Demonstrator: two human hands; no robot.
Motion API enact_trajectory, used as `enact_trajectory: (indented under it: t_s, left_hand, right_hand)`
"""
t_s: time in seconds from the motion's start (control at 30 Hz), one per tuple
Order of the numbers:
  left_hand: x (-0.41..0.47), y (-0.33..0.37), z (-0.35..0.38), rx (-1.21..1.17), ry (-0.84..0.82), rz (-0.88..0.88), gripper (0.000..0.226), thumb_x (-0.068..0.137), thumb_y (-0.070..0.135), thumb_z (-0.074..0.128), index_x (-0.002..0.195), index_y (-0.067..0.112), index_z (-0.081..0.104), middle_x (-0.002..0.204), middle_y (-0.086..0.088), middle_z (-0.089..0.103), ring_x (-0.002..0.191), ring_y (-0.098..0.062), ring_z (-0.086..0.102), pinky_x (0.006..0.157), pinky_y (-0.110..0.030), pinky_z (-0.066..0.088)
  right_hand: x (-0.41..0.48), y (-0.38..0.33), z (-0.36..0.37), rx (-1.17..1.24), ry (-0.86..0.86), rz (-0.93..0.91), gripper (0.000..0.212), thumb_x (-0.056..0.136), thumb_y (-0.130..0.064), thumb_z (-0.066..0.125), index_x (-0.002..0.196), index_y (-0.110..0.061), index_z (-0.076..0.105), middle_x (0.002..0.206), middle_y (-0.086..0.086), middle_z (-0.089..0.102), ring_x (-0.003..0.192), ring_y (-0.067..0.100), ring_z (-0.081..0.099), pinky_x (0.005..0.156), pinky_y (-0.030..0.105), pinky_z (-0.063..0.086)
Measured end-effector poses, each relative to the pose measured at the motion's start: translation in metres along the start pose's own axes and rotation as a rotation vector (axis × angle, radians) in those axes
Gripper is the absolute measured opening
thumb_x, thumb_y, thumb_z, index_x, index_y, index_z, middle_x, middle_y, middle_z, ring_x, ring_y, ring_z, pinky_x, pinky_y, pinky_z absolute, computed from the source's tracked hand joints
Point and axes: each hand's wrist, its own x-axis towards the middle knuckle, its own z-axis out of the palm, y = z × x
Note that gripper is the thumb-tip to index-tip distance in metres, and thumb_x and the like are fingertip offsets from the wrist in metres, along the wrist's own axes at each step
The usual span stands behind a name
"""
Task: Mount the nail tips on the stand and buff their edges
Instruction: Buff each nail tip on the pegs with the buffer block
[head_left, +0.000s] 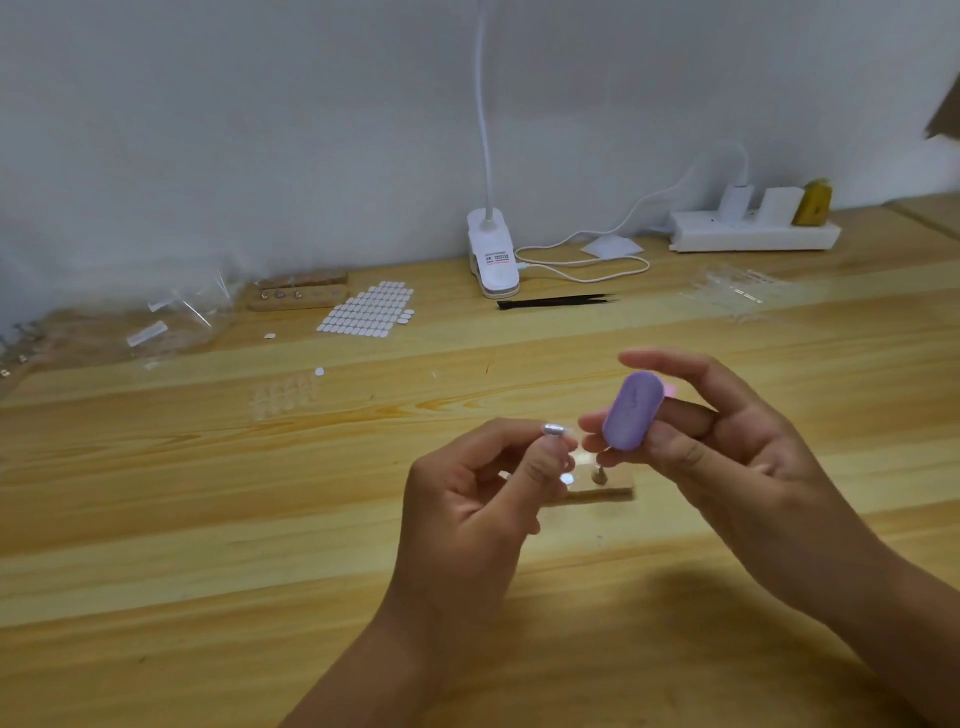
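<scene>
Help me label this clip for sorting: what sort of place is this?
Probably a home craft desk for press-on nails: a wooden table with a clip-on lamp, a sheet of white sticky tabs, and a purple buffer in the right hand.

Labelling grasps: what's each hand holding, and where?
Left hand pinches a silver-capped peg below its cap; right hand holds the purple buffer by its sides.

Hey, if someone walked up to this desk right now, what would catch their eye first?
The lilac buffer block, gripped in the right hand mid-desk, stands out most. Facing it, the left hand pinches a small silver-topped peg near a wooden stand. Behind, a white clip lamp sits at the desk's back edge.
</scene>
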Motion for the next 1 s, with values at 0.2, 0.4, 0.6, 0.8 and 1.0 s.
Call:
enact_trajectory:
  t_s: [0.2,0.4,0.6,0.8,1.0]
  left_hand:
    - [-0.001,-0.001,0.0,0.125,-0.026,0.027,0.007,0.085,0.02,0.07,0.083,0.02,0.077,0.077,0.005,0.072,0.067,-0.012,0.061,0.056,-0.026,0.046]
    - [-0.002,0.0,0.001,0.199,0.027,0.037,0.008,0.083,0.019,0.071,0.08,0.021,0.079,0.074,0.004,0.072,0.065,-0.012,0.061,0.056,-0.031,0.049]
    - [-0.002,0.002,0.001,0.256,0.0,0.057,0.01,0.085,0.017,0.07,0.087,0.022,0.079,0.078,0.008,0.073,0.073,-0.015,0.065,0.059,-0.022,0.049]
    - [-0.002,0.004,0.001,0.253,0.001,0.065,0.012,0.086,0.015,0.07,0.088,0.022,0.079,0.079,0.009,0.073,0.075,-0.017,0.066,0.059,-0.024,0.05]
    - [-0.004,0.006,0.005,0.269,-0.001,0.094,0.012,0.085,0.015,0.07,0.085,0.022,0.08,0.077,0.01,0.073,0.073,-0.013,0.066,0.058,-0.014,0.044]
  right_hand:
    - [-0.001,0.0,0.006,-0.05,0.016,-0.036,0.029,0.086,-0.026,0.066,0.114,-0.023,0.058,0.11,0.01,0.075,0.104,0.03,0.071,0.089,0.026,0.055]
    - [-0.005,0.005,0.013,-0.302,0.055,-0.196,0.026,0.091,-0.016,0.068,0.112,-0.018,0.053,0.115,-0.002,0.074,0.113,0.019,0.068,0.097,0.022,0.05]
    - [-0.006,0.011,0.02,-0.624,0.134,-0.349,0.029,0.086,-0.024,0.065,0.111,-0.026,0.052,0.116,-0.019,0.069,0.11,-0.004,0.064,0.084,0.004,0.046]
    - [-0.009,0.017,0.02,-0.753,0.189,-0.474,0.031,0.085,-0.017,0.068,0.112,-0.022,0.053,0.121,-0.014,0.064,0.117,-0.011,0.057,0.089,0.005,0.043]
    - [-0.009,0.02,0.019,-0.847,0.236,-0.508,0.037,0.082,-0.011,0.075,0.111,-0.02,0.053,0.119,-0.013,0.063,0.117,-0.016,0.053,0.084,-0.002,0.036]
